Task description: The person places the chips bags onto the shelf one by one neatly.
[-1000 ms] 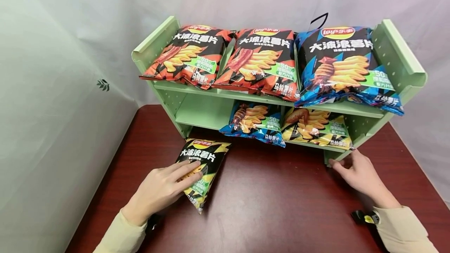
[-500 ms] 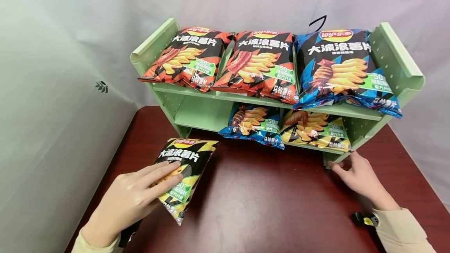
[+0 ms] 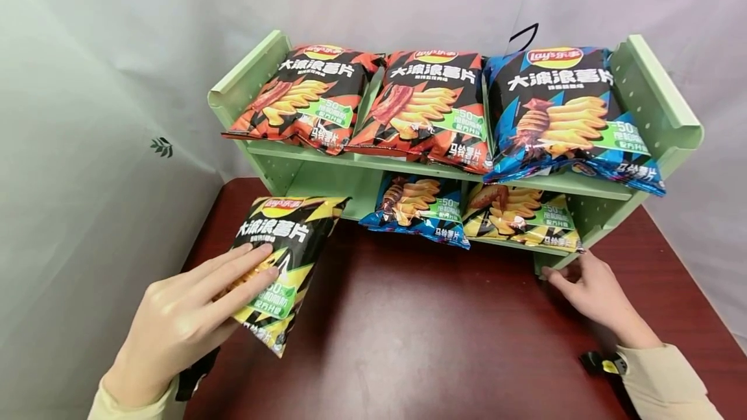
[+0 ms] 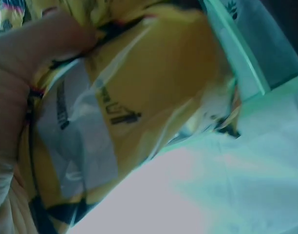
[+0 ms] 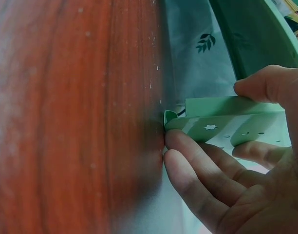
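Observation:
My left hand [image 3: 181, 316] holds a yellow-and-black bag of potato chips [image 3: 299, 245], with fingers spread over its printed front. In the left wrist view the thumb [image 4: 46, 44] presses against the yellow back of the bag [image 4: 154, 73]. The bag hangs tilted in front of the lower left part of a green two-tier shelf [image 3: 659, 109]. At the shelf's front right foot, my right hand [image 3: 595, 290] grips the leg; the right wrist view has the thumb on one side of the perforated green leg [image 5: 246, 124] and fingers on the other.
Along the top tier sit two red chip bags [image 3: 318, 99] [image 3: 423, 109] and a blue one [image 3: 560, 109]. Below, a blue bag [image 3: 414, 206] fills the middle section and a yellow bag [image 3: 519, 212] the right. Dark red table [image 3: 408, 329]; pale curtain [image 3: 105, 148] on the left.
My left hand has lifted the yellow-and-black chip bag off the table and drawn it left, closer to the camera. The right hand stays at the shelf leg.

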`<state>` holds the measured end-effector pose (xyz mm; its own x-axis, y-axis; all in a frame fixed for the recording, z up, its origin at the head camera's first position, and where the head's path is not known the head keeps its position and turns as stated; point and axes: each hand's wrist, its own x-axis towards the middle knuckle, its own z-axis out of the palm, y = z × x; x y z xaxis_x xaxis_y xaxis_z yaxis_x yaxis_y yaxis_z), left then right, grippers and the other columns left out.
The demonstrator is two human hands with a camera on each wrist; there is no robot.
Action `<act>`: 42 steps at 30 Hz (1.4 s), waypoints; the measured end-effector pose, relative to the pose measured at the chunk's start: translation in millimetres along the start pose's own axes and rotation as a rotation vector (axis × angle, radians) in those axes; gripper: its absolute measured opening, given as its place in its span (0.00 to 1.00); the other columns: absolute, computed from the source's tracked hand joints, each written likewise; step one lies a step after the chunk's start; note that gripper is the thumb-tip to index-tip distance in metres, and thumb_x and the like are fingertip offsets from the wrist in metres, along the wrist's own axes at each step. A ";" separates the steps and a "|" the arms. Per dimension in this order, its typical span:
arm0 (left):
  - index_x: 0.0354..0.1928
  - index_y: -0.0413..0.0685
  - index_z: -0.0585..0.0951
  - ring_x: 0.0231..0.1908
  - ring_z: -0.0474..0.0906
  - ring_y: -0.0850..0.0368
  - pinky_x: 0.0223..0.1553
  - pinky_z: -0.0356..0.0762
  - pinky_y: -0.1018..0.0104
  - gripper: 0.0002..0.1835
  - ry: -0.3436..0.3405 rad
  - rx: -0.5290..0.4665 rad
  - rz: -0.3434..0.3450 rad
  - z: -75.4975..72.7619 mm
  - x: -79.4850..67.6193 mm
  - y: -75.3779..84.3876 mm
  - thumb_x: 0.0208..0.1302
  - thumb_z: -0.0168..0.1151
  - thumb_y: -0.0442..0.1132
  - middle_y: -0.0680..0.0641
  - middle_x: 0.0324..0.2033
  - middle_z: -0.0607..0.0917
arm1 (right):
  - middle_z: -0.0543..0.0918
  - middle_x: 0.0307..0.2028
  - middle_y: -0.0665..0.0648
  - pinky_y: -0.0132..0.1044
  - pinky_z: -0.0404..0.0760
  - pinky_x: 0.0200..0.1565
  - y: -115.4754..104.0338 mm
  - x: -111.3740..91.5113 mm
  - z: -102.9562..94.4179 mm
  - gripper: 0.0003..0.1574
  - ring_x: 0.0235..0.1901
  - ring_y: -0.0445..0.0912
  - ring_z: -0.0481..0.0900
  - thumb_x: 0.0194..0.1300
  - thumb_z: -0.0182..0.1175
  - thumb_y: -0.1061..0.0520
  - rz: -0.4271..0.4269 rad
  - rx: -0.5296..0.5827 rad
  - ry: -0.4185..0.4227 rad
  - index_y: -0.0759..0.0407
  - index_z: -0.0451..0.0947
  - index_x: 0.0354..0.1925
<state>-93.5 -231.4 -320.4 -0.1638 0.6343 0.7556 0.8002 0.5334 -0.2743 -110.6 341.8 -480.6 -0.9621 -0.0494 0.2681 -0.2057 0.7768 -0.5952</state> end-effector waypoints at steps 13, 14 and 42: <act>0.54 0.49 0.90 0.45 0.89 0.44 0.35 0.86 0.49 0.19 0.003 0.008 0.052 27.7 15.4 -9.9 0.72 0.52 0.31 0.43 0.53 0.90 | 0.87 0.36 0.60 0.26 0.71 0.27 -0.6 -0.1 0.1 0.35 0.28 0.27 0.74 0.66 0.70 0.57 0.003 -0.003 -0.004 0.62 0.69 0.66; 0.54 0.49 0.90 0.44 0.90 0.43 0.35 0.86 0.49 0.19 0.008 0.013 0.061 29.7 16.9 -9.5 0.72 0.53 0.30 0.43 0.53 0.90 | 0.87 0.35 0.59 0.26 0.71 0.27 0.0 -0.2 0.2 0.35 0.28 0.27 0.74 0.66 0.69 0.57 0.001 -0.003 -0.004 0.62 0.69 0.66; 0.61 0.53 0.83 0.57 0.83 0.46 0.52 0.87 0.49 0.20 -0.138 0.182 -0.112 125.6 35.3 -64.3 0.74 0.51 0.31 0.48 0.61 0.84 | 0.87 0.35 0.60 0.26 0.72 0.27 -2.5 -1.7 -0.3 0.32 0.28 0.26 0.74 0.66 0.69 0.56 0.024 -0.005 -0.012 0.63 0.70 0.63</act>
<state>-223.2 -173.0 -350.9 -0.3327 0.6297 0.7020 0.6578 0.6883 -0.3057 -108.4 340.2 -479.3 -0.9688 -0.0385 0.2449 -0.1821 0.7811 -0.5973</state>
